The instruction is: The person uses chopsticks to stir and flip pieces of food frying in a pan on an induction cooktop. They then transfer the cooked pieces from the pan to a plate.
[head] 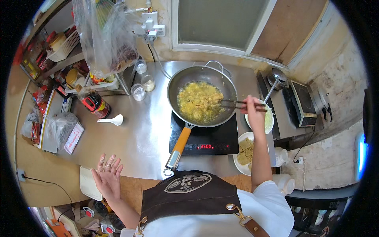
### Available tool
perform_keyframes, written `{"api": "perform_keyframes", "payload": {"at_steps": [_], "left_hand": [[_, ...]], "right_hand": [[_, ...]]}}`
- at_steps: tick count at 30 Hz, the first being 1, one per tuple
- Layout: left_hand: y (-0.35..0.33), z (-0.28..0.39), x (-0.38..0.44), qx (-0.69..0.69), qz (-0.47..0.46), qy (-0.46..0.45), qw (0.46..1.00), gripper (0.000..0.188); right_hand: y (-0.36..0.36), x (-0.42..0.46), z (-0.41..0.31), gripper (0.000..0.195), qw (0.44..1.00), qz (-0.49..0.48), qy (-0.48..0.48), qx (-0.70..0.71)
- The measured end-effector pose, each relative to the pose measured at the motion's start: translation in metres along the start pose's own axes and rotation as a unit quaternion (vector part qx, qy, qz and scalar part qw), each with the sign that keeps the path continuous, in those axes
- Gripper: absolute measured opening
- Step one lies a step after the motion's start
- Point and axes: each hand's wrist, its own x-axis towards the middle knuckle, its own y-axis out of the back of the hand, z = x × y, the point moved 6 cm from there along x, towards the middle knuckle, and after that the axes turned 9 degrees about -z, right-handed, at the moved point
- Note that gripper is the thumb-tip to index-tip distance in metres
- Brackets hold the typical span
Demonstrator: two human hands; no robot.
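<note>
My right hand (252, 105) grips a pair of dark chopsticks (232, 103), their tips inside a wok (204, 71). Pale golden food pieces (198, 99) bubble there in yellowish oil. Under the wok sits a black induction cooker (217, 142) with a lit red display. The wok's orange and steel handle (180, 145) points towards me. My left hand (109, 174) is raised, palm up and fingers spread, with whitish paste on the fingers and nothing held. Close to my right forearm, a white plate (236, 161) carries flat yellowish pieces (245, 151).
A white bowl (246, 118) of pale green shreds stands right of the wok. Left on the steel counter (133, 148) are a sauce bottle (93, 102), a white spoon (114, 120) and several small jars (138, 91). A plastic bag (109, 38) hangs above; a ladle (272, 89) leans right.
</note>
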Motion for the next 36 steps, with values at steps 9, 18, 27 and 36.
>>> {"api": "perform_keyframes", "payload": {"at_steps": [9,18,27,36], "left_hand": [[-0.015,-0.003,0.009,-0.003,-0.006,-0.003,1.000,0.060],[-0.004,-0.003,0.001,0.011,0.029,0.002,0.999,0.061],[-0.005,0.001,0.001,0.007,0.018,-0.016,1.000,0.060],[-0.005,-0.009,0.008,-0.003,0.021,0.005,1.000,0.060]], "right_hand": [[-0.039,0.011,0.036,0.018,0.993,0.003,0.095,-0.070],[-0.012,0.035,-0.003,0.028,0.992,0.027,0.054,-0.109],[-0.062,0.057,0.041,0.013,0.989,-0.107,0.085,-0.048],[-0.034,0.035,-0.009,0.016,0.986,-0.118,0.097,-0.061]]}}
